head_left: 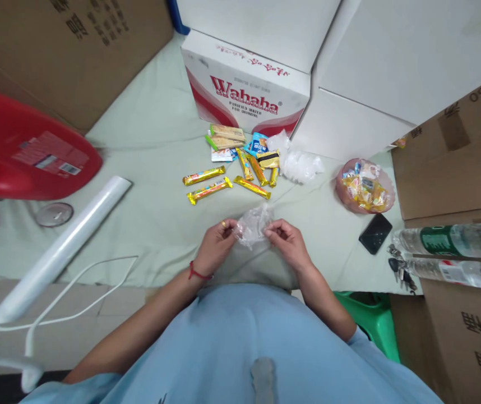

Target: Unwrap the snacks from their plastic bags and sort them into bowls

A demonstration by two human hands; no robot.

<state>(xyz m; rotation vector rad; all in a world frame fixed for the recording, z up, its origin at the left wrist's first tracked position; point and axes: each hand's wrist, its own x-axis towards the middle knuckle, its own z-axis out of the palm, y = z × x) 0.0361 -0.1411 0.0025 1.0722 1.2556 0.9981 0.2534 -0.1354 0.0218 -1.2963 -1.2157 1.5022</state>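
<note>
A crumpled clear plastic bag point(254, 225) is stretched between my two hands, just above the cloth near the table's front edge. My left hand point(218, 242) pinches its left side, a red cord round the wrist. On the other side, my right hand point(286, 240) has thumb and fingers closed on the bag's edge. Beyond the bag lie several yellow-wrapped snack bars point(209, 191), a pair of green-ended biscuit packs point(227, 136), a blue snack packet point(259, 143) and a gold packet point(269, 159). Beside them sits a bunched whitish plastic bag point(301, 164).
A Wahaha water carton point(246, 84) stands behind the snacks. To the right are a pink bowl point(341, 193) of wrapped snacks, a black phone point(375, 233), keys point(401, 268) and water bottles point(463, 240). Leftward lie a plastic film roll point(64, 247) and a red jug point(34, 146).
</note>
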